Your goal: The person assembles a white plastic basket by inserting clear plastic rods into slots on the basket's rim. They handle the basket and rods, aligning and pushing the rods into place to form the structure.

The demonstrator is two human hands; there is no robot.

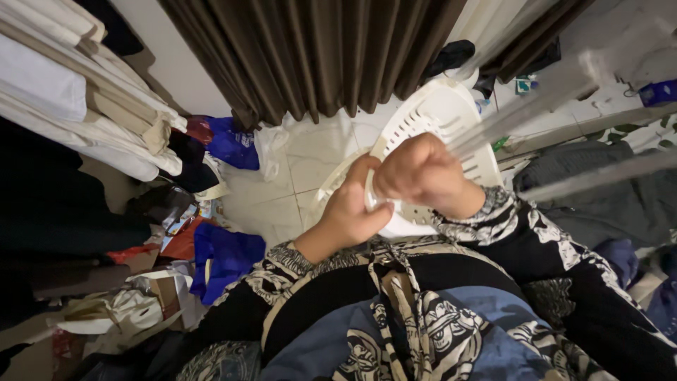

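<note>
The white slotted plastic basket (441, 120) is clamped at its rim by both hands, left hand (350, 212) and right hand (422, 173) close together; it is judged light, stiff and slightly slippery.

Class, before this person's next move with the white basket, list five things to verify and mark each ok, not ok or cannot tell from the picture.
1. Both hands on the work: ok. The left hand and the right hand meet in front of the white basket.
2. Grip on a small white item between the hands: cannot tell; the fingers hide it.
3. Basket steady: cannot tell; it stands tilted, its slotted wall facing the camera.
4. Floor around clear for stepping: not ok. Blue bags and paper litter lie to the left.
5. Room overhead: not ok. Pale rails cross close above the right hand.
</note>
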